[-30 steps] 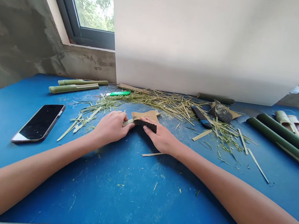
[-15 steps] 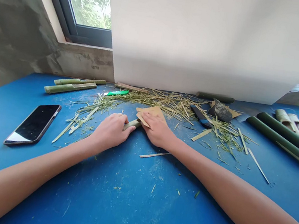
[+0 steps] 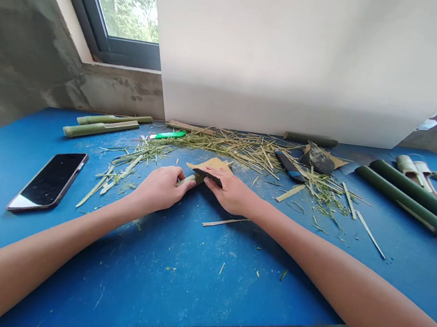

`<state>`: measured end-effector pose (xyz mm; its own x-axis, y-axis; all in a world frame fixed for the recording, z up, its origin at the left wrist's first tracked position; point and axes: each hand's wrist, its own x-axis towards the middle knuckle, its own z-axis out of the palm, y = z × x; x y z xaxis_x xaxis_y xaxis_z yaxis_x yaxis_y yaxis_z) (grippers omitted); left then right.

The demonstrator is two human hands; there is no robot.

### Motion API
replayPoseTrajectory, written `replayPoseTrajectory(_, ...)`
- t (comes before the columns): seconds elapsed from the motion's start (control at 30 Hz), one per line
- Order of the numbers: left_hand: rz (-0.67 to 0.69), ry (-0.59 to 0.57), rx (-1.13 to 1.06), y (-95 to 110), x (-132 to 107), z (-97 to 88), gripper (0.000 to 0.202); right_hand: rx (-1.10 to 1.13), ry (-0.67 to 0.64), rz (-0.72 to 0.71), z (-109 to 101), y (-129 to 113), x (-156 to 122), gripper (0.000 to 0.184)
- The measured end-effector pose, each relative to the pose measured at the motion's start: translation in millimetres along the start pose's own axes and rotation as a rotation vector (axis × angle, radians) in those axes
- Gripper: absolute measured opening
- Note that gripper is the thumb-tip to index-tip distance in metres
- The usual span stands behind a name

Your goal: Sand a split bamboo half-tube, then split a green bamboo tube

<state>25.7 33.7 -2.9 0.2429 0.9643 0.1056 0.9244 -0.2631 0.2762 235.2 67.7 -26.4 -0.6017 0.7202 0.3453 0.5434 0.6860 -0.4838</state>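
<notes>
My left hand is closed around the near end of a pale green bamboo piece, just above the blue table. A sheet of sandpaper, tan on its back and dark on its gritty face, lies over the far part of that bamboo. It is gripped by my right hand, fingers on top and thumb at the dark lower edge. The bamboo's far tip shows slightly beyond the sheet; its middle is hidden beneath.
Bamboo shavings are strewn behind my hands, with a green-handled knife, a dark-handled tool and a dark stone among them. A phone lies left. Split bamboo lengths lie right, others at back left.
My right hand has tilted the sandpaper, so its dark face now shows along the near edge. The bamboo's far tip has come into sight. My left hand keeps its grip.
</notes>
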Motion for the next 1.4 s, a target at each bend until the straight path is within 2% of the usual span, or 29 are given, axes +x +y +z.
replayPoseTrajectory(0.07, 0.025, 0.038, 0.023, 2.0, -2.1, 0.6, 0.035, -0.009, 0.003, 0.007, 1.3, -2.2, -0.3, 0.048)
replayPoseTrajectory(0.17, 0.141, 0.122, 0.105, 4.9, -6.4, 2.2, 0.028, -0.027, 0.011, 0.006, 2.1, -3.3, 1.5, 0.048)
replayPoseTrajectory(0.3, 0.064, 0.022, -0.034, 4.5, -7.5, 1.7, 0.034, 0.022, 0.006, -0.050, 0.2, -3.5, 0.5, 0.046)
replayPoseTrajectory(0.37, 0.077, 0.046, -0.022, 3.8, -7.0, 1.4, 0.032, 0.011, 0.017, -0.037, 0.2, -3.7, -0.3, 0.047)
replayPoseTrajectory(0.47, 0.164, 0.124, 0.056, 2.6, -6.1, 1.4, 0.028, -0.051, 0.011, -0.009, 0.8, -3.5, -1.1, 0.049)
replayPoseTrajectory(0.6, 0.071, 0.029, -0.043, 3.2, -6.6, 1.8, 0.034, -0.042, -0.019, -0.044, -1.3, -2.0, -3.7, 0.047)
replayPoseTrajectory(0.73, 0.198, 0.152, 0.070, 4.1, -9.7, 2.6, 0.027, -0.082, 0.000, -0.032, 0.1, -4.3, -1.6, 0.048)
replayPoseTrajectory(0.77, 0.204, 0.147, 0.066, 2.9, -9.6, 1.9, 0.028, -0.094, -0.010, -0.027, 0.7, -5.7, -1.1, 0.048)
replayPoseTrajectory(0.9, 0.011, -0.113, -0.204, -3.7, -6.2, -2.3, 0.043, -0.088, -0.041, -0.038, -0.1, -8.7, -3.5, 0.046)
replayPoseTrajectory(0.93, -0.017, -0.128, -0.232, -3.6, -6.2, -2.5, 0.044, -0.087, -0.043, -0.047, -0.5, -8.4, -4.0, 0.046)
replayPoseTrajectory(1.0, 0.039, -0.021, -0.155, -0.8, -7.9, -1.4, 0.037, -0.096, -0.041, -0.057, -0.5, -7.4, -3.8, 0.047)
replayPoseTrajectory(1.07, 0.164, 0.125, -0.022, 2.9, -9.6, 0.0, 0.028, -0.101, -0.039, -0.059, 0.0, -7.3, -2.6, 0.049)
replayPoseTrajectory(1.1, 0.198, 0.147, 0.004, 3.9, -9.6, 0.1, 0.027, -0.095, -0.033, -0.052, 0.0, -7.9, -2.4, 0.049)
replayPoseTrajectory(1.13, 0.193, 0.120, -0.014, 4.0, -8.9, -0.3, 0.029, -0.081, -0.026, -0.040, -0.4, -8.9, -2.6, 0.050)
replayPoseTrajectory(1.23, 0.027, -0.117, -0.211, 1.3, -5.1, -3.1, 0.042, -0.030, -0.006, -0.006, -2.2, -11.6, -5.1, 0.048)
replayPoseTrajectory(1.27, -0.010, -0.151, -0.245, 0.7, -4.6, -3.5, 0.044, -0.019, 0.001, 0.003, -2.4, -11.7, -5.7, 0.047)
replayPoseTrajectory(1.3, -0.008, -0.129, -0.234, 0.6, -4.9, -3.4, 0.042, -0.014, 0.010, 0.009, -2.0, -11.3, -5.7, 0.046)
replayPoseTrajectory(1.4, 0.136, 0.117, -0.029, 2.4, -8.2, -1.6, 0.029, -0.018, 0.041, 0.027, 1.3, -9.2, -3.7, 0.046)
